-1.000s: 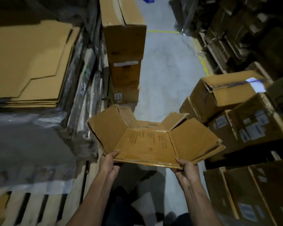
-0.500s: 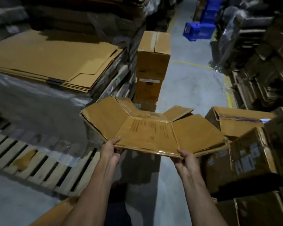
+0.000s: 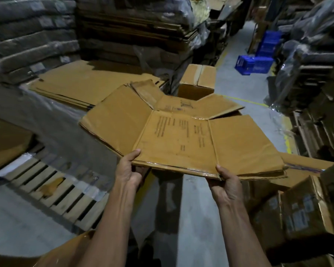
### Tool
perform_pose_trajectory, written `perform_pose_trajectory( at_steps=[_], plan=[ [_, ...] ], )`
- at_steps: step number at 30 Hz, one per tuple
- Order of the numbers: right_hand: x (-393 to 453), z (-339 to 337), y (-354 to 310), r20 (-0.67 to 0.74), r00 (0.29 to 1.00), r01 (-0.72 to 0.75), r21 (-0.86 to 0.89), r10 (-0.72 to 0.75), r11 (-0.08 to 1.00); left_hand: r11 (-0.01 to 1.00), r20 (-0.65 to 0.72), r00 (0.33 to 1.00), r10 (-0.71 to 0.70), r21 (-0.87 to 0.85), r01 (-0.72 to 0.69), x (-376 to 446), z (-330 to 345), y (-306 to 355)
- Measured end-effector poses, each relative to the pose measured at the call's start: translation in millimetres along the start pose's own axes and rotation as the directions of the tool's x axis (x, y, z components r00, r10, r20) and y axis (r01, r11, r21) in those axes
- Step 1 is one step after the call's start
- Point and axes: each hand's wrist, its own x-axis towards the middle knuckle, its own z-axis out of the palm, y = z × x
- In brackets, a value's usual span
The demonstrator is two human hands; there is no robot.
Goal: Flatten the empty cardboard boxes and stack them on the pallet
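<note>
flattened box (image 3: 179, 139) held level in the air, near edge toward the person, just short of the flat cardboard stack (image 3: 81, 83) | left hand (image 3: 128, 170) and right hand (image 3: 227, 183) each clamp its near edge, well apart | step: carry flat over the stack, square edges, lower evenly | look: brown, creased, printed panel up, flaps splayed

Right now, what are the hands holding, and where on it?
The flattened box, by its near edge: left hand at the left corner, right hand at the right crease.
</note>
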Motion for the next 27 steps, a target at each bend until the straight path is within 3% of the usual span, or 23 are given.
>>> perform_pose_trajectory(
  at_steps=[5, 10, 19, 27],
  plan=[
    [9.1, 36.9, 2.2, 0.142, 0.989, -0.041, 0.021, 0.038, 0.999, 0.994, 0.091, 0.993, 0.075, -0.088, -0.067, -4.2, 12.1, 25.3],
    [41.3, 90.3, 11.2, 0.163, 0.983, -0.084, -0.020, 0.086, 0.996, 0.975, 0.135, 0.984, 0.120, -0.205, -0.091, 20.5, 26.4, 53.2],
    [171.8, 216.6, 70.0, 0.332, 0.932, -0.130, -0.068, 0.145, 0.989, 0.927, 0.088, 0.967, 0.240, -0.317, -0.201, 154.0, 56.2, 135.0],
    [266.4, 345.0, 115.2, 0.433, 0.858, -0.242, -0.135, 0.277, 0.961, 0.852, 0.186, 0.900, 0.395, -0.440, -0.283, 257.6, 90.1, 212.8]
  ],
)
